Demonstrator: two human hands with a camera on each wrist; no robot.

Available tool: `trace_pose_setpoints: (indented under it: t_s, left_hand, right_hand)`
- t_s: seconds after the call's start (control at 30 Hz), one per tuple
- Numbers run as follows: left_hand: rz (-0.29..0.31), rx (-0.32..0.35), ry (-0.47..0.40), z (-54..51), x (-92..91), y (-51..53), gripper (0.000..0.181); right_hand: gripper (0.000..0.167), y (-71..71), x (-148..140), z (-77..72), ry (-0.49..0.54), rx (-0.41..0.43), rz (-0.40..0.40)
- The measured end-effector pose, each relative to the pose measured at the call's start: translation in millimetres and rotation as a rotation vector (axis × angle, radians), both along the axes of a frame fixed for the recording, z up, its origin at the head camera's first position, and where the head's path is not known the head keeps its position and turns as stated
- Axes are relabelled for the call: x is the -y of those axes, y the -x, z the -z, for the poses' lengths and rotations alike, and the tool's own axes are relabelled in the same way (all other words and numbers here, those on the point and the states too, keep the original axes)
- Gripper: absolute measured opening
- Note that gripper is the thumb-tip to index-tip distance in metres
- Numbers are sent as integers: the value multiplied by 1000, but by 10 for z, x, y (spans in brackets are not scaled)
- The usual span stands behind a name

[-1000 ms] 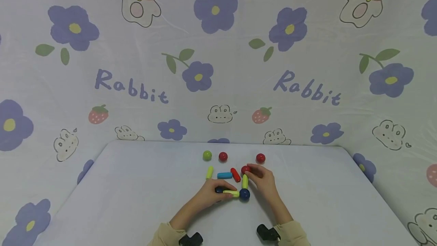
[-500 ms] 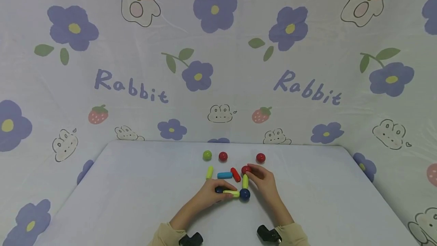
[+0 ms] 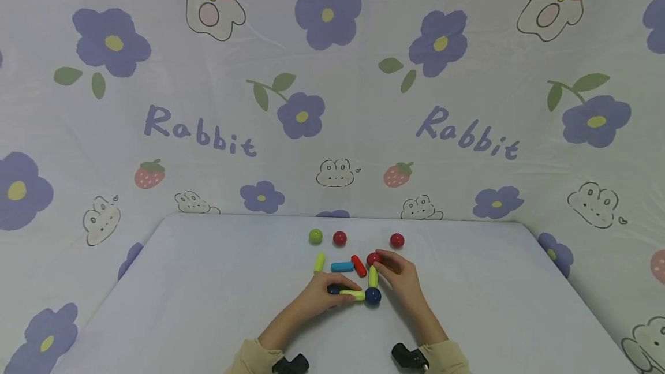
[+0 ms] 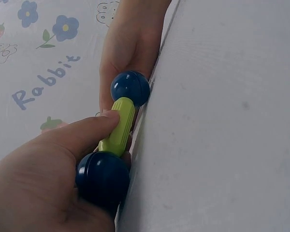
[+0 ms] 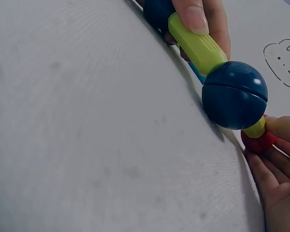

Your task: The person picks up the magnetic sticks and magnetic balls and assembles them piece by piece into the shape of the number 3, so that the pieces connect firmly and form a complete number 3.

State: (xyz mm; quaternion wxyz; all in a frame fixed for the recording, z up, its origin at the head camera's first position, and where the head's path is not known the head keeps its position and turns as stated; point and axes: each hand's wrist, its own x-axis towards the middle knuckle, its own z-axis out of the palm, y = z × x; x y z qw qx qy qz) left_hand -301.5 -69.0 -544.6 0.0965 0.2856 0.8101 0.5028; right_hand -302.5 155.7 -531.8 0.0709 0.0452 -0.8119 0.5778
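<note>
The left hand (image 3: pixel 321 294) pinches a yellow-green rod (image 4: pixel 120 126) between thumb and fingers, with a dark blue ball (image 4: pixel 104 179) at its near end, partly covered by the hand. A second dark blue ball (image 3: pixel 373 296) joins that rod's other end. From this ball another yellow-green rod (image 3: pixel 373 276) runs away toward the back, topped by a red ball (image 3: pixel 373 259). Fingers of the right hand (image 3: pixel 402 276) hold the red ball, the thumb by the rod's end; in the right wrist view the red ball (image 5: pixel 257 141) is partly hidden.
Behind the hands on the white table (image 3: pixel 208 281) lie a yellow-green rod (image 3: pixel 319 262), a blue rod (image 3: pixel 342 267) and a red rod (image 3: pixel 358 266). Farther back are a green ball (image 3: pixel 315 236) and two red balls (image 3: pixel 340 238), one standing farther right. A patterned cloth hangs behind.
</note>
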Motion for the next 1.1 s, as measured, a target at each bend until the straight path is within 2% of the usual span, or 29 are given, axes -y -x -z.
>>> trace_pose_setpoints:
  t_s: [0.1, 0.2, 0.3, 0.5, 0.6, 0.73, 1.1]
  left_hand:
    - [9, -1, -8, 6, 0, 6, 24]
    - [17, -6, -10, 8, 1, 8, 24]
    - [22, -10, -12, 2, -1, 5, 24]
    - [18, -10, -3, -6, -4, -6, 24]
    - [14, -1, 4, -13, -9, -8, 24]
    - [10, 7, 8, -15, -15, -3, 25]
    - [6, 17, -16, 12, -21, 26, 24]
  right_hand:
    - [38, -75, 23, -121, -2, 11, -14]
    - [38, -104, 27, -169, -17, 20, -26]
    - [39, -82, 23, -134, -15, 22, -32]
    - [38, 77, -23, 122, -3, 8, -19]
    - [38, 112, -37, 176, -14, -9, -11]
    - [38, 111, -38, 164, -16, -19, -7]
    - [43, 106, -19, 18, 97, 52, -46]
